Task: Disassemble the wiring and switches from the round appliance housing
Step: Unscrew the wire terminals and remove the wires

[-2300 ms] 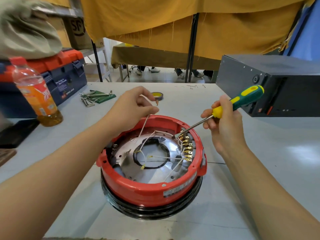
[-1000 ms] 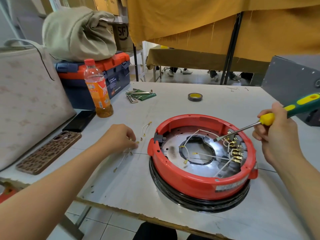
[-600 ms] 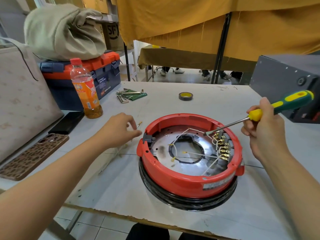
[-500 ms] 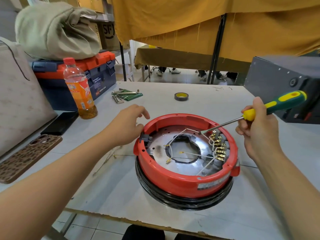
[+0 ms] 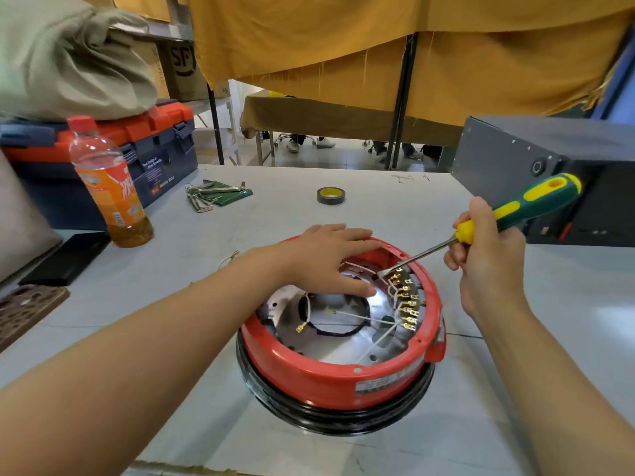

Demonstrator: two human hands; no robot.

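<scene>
The round red housing (image 5: 330, 379) sits upside down on a black ring on the white table. Inside it lie a shiny metal plate, white wires (image 5: 364, 317) and a row of brass terminals (image 5: 405, 300) along the right wall. My left hand (image 5: 330, 259) reaches over the far left rim with straight fingers, its thumb down near the plate, holding nothing. My right hand (image 5: 488, 262) grips a green and yellow screwdriver (image 5: 515, 211), whose tip touches the topmost terminal. A removed white wire (image 5: 228, 257) lies on the table left of the housing.
An orange drink bottle (image 5: 110, 190) stands at the left by a blue and red toolbox (image 5: 151, 149). Hex keys (image 5: 213, 195) and a tape roll (image 5: 330, 195) lie further back. A dark metal box (image 5: 567, 173) stands at the right. Two phones (image 5: 65, 257) lie near the left edge.
My left hand laid a pulled wire on the table at the left, let go, then came back over the housing's rim. The screwdriver stayed at the terminals.
</scene>
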